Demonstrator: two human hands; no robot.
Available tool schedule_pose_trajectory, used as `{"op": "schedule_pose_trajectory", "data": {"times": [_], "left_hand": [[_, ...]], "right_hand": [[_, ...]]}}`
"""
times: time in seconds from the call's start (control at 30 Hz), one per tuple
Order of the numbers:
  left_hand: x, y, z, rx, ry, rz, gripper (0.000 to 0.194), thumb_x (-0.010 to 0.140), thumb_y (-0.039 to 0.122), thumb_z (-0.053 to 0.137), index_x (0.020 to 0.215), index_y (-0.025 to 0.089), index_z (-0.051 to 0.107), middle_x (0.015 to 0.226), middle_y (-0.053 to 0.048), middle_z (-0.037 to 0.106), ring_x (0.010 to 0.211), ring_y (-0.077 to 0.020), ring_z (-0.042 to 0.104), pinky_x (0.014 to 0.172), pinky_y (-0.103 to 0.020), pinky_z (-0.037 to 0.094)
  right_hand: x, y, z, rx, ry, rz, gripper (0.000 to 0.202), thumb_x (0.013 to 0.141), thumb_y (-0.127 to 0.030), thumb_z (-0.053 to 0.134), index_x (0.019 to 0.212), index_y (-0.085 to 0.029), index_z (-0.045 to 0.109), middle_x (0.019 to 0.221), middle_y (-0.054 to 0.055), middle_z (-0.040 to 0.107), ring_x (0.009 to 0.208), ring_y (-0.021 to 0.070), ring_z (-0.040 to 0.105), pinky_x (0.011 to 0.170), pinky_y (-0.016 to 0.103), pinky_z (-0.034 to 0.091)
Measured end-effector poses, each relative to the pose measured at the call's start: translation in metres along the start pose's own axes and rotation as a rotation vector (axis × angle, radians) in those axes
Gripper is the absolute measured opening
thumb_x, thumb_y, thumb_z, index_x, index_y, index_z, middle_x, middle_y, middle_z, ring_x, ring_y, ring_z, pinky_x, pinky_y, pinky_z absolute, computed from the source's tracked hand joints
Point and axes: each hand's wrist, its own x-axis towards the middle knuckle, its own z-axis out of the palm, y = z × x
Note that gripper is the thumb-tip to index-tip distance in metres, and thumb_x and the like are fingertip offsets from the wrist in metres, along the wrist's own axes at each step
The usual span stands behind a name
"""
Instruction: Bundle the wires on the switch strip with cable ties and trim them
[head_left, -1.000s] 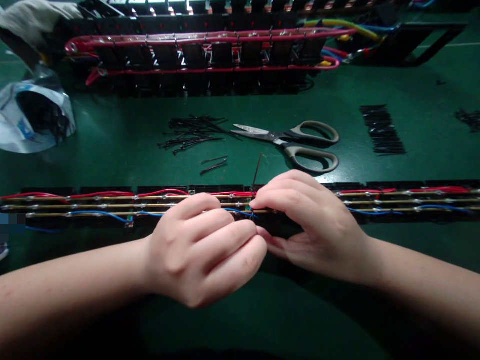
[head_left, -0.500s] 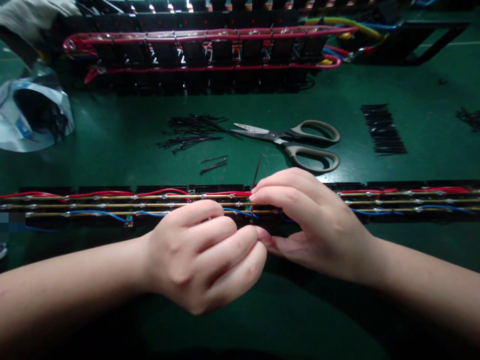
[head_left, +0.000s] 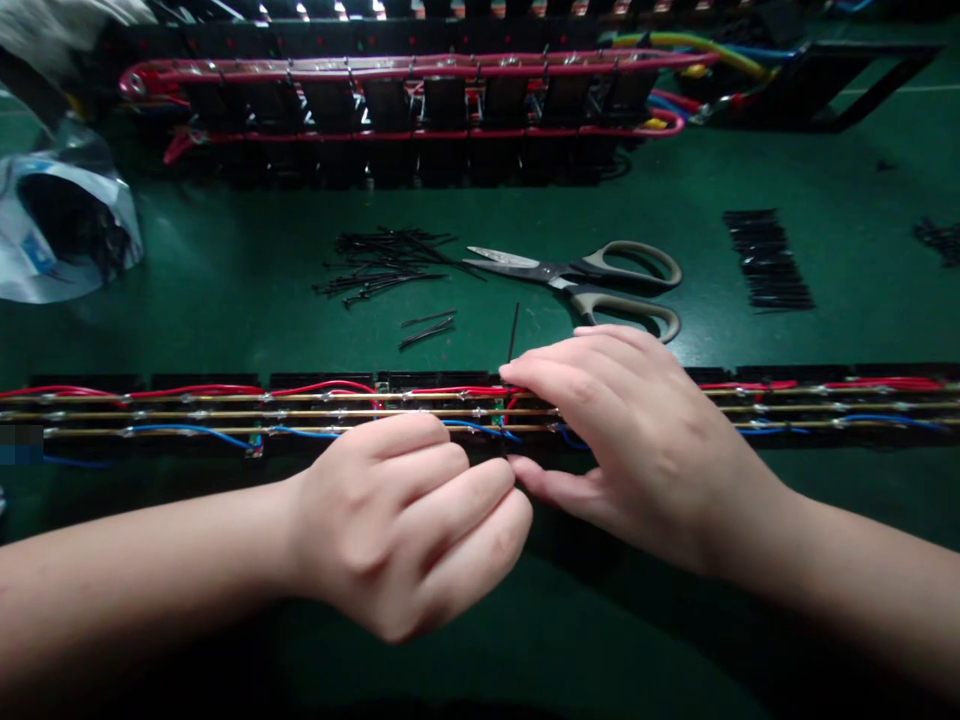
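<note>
Scissors (head_left: pixel 556 272) are now overlapped by the right hand (head_left: pixel 652 440), spread wider beside a black strip (head_left: pixel 514 333); left hand (head_left: pixel 412 525) is curled, grip hidden.

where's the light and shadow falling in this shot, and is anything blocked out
Head view: the left hand and right hand are brightly lit, the near part of the table falls dark; head view: pale sheen on the table by the scissors, small glints along the metal rods; head view: a blocky patch at the left edge hides what's there.
</note>
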Motion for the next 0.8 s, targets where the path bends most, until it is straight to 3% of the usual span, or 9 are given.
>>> {"op": "schedule_pose_trajectory", "data": {"times": [0.2, 0.8], "left_hand": [[-0.0017, 0.0029, -0.0018, 0.027, 0.013, 0.027, 0.013, 0.088, 0.014, 0.063, 0.094, 0.006, 0.071, 0.085, -0.01, 0.079, 0.057, -0.0153, 0.066, 0.047, -0.031, 0.052], [-0.0036, 0.004, -0.0046, 0.023, -0.058, 0.086, 0.023, 0.086, 0.022, 0.063, 0.099, 0.007, 0.074, 0.095, -0.012, 0.078, 0.06, -0.0152, 0.064, 0.053, -0.032, 0.052]], "right_hand": [[0.0009, 0.0075, 0.0057, 0.09, 0.005, -0.021, 0.035, 0.087, -0.035, 0.067, 0.111, -0.011, 0.062, 0.097, 0.008, 0.072, 0.092, 0.0255, 0.066, 0.085, 0.042, 0.049], [0.0004, 0.0061, 0.0082, 0.066, 0.063, -0.01, 0.021, 0.086, -0.028, 0.069, 0.101, -0.013, 0.066, 0.097, 0.006, 0.075, 0.089, 0.0234, 0.069, 0.08, 0.038, 0.05]]}}
